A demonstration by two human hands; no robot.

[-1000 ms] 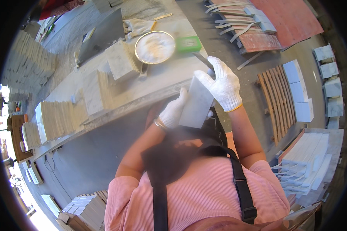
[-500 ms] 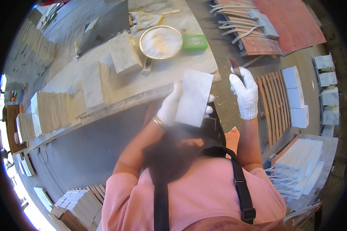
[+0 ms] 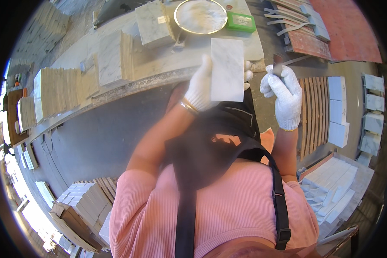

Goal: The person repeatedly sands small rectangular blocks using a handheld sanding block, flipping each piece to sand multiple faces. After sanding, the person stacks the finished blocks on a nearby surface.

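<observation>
My left hand [image 3: 201, 88], in a white knit glove, grips a white, faintly grey-veined marble tile [image 3: 227, 71] upright, thumb along its left edge and fingertips showing past its right edge. To the right, my gloved right hand [image 3: 285, 96] is raised, pinching a small dark flat blade [image 3: 277, 64] between thumb and fingers. The blade and the tile are apart. Beyond the tile on the workbench [image 3: 193, 56] stand a round gold-rimmed bowl [image 3: 201, 16] of white powder and a green box [image 3: 241, 22].
Tile stacks line the bench, the closest ones being a marble stack [image 3: 154, 25] and another [image 3: 111, 58]. A wooden pallet [image 3: 316, 116] with white boxes [image 3: 338, 109] lies right. Strapped white pieces [image 3: 331, 185] sit lower right; packed tiles [image 3: 81, 200] lower left.
The tile in my left hand has risen in the picture and turned more upright. My right hand has shifted right, still holding the blade. The bench appears higher up as the view tilts.
</observation>
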